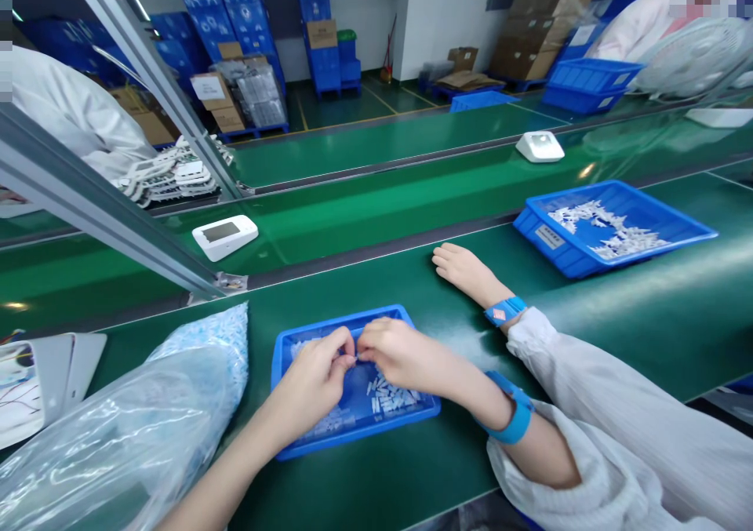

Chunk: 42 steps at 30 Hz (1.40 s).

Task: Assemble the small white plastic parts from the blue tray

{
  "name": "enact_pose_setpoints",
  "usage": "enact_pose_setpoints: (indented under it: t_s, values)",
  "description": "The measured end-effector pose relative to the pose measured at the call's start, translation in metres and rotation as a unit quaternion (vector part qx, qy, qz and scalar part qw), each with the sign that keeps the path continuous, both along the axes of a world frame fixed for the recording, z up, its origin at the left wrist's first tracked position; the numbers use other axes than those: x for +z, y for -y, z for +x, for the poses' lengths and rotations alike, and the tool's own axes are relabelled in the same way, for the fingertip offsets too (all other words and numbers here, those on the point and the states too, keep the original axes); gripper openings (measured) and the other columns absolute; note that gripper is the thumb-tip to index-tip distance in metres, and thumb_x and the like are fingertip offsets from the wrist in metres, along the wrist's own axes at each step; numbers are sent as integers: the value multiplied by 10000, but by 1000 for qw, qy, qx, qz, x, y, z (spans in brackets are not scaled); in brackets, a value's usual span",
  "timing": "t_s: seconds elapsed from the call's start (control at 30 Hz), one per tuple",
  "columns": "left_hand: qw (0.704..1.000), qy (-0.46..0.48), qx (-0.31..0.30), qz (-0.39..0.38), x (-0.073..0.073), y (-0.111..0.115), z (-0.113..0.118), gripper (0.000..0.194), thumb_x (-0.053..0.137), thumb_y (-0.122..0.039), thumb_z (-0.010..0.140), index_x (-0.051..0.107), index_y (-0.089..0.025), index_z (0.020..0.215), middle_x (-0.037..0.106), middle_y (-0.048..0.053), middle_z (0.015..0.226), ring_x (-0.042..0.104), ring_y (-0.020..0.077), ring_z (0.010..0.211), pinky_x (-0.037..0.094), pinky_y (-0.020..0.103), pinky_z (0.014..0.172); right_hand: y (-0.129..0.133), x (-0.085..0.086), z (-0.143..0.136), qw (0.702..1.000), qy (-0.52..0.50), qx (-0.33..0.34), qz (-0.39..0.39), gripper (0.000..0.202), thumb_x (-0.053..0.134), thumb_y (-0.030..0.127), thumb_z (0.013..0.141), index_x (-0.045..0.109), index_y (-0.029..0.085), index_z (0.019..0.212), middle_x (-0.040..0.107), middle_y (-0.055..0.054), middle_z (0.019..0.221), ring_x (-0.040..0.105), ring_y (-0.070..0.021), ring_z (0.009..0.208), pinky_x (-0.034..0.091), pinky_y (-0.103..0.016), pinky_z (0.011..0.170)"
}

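Observation:
Over a small blue tray, my left hand and my right hand meet with fingertips pinched together. Whatever sits between them is tiny and mostly covered by the fingers, so I cannot make it out. Small white plastic pieces lie in the tray's right part, and clearer pieces are along its near left side. A blue band circles my right wrist, below a pushed-up white sleeve. To the left of the tray lies a clear plastic bag filled with small light-blue and white pieces.
Another person's hand, blue-banded, rests on the green bench to the right. Beyond it stands a larger blue tray of white parts. White devices sit on the green conveyor. A metal frame slants across the left; an open casing lies nearby.

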<state>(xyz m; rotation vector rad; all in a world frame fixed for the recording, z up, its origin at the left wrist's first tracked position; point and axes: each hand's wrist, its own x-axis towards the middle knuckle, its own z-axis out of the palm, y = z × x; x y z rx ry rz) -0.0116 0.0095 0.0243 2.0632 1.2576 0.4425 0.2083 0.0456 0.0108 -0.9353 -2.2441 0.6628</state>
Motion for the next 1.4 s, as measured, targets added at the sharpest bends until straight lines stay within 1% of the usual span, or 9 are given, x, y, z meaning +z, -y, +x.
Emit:
enact_pose_setpoints:
  t_s: [0.13,0.2,0.3,0.47,0.7,0.83,1.03,1.27,1.4]
  values:
    - [947,276,101,-132,9,-4,17,109,569,-275,835,546,-171,858,613,-1,683,580,137,624,431,238,593,18,26,-36,965,-224,-81,-109,177,551,152,891,663,186,1024,680,-52,909,635,-159,818,508,-303,741]
    - [930,311,123,-152,4,-7,24,176,609,-302,801,598,-146,883,640,19,689,586,142,625,435,240,592,18,27,-40,914,-342,-85,-203,149,602,243,869,675,187,986,686,-48,879,647,-161,786,522,-297,687]
    - [945,270,122,-141,-8,-9,26,198,603,-310,784,628,-129,706,664,58,685,594,166,656,442,265,634,18,14,-45,862,-401,-80,-300,169,703,323,782,684,171,853,685,-33,758,642,-159,686,521,-291,622]
    - [958,224,127,-128,-17,-7,16,249,555,-331,833,626,-141,688,662,54,690,570,165,655,420,268,640,24,-6,-50,883,-370,-120,-265,181,712,337,778,645,175,736,645,-9,699,600,-144,663,483,-283,644]
    - [954,260,80,-128,-16,-1,14,371,362,-448,963,500,-179,749,522,-7,683,478,129,626,383,251,614,23,-4,-46,886,-359,-79,-283,273,674,399,819,550,186,702,568,13,698,543,-126,643,448,-270,629]
    - [970,220,39,-91,-11,4,13,404,289,-441,988,456,-189,719,478,-18,648,457,133,618,349,262,612,26,-3,-47,876,-373,-5,-305,272,626,389,867,506,194,721,555,16,712,535,-120,641,441,-263,615]
    - [994,107,1,5,-6,8,12,401,287,-390,990,449,-199,677,520,8,652,471,177,693,335,311,695,29,-2,-47,885,-368,-31,-282,273,643,385,859,516,188,720,545,10,732,512,-116,665,431,-259,620]
    - [965,237,77,-79,-11,8,13,326,261,-437,994,422,-211,823,477,-35,648,437,131,580,337,262,580,28,-2,-46,847,-401,-17,-349,288,662,413,843,510,189,743,637,9,646,605,-124,606,487,-273,613]
    - [974,203,55,-79,-13,9,13,269,260,-411,998,376,-222,846,500,-19,732,443,137,634,345,261,599,28,-4,-46,841,-398,1,-366,270,666,393,843,527,179,755,653,0,683,636,-129,643,513,-275,629]
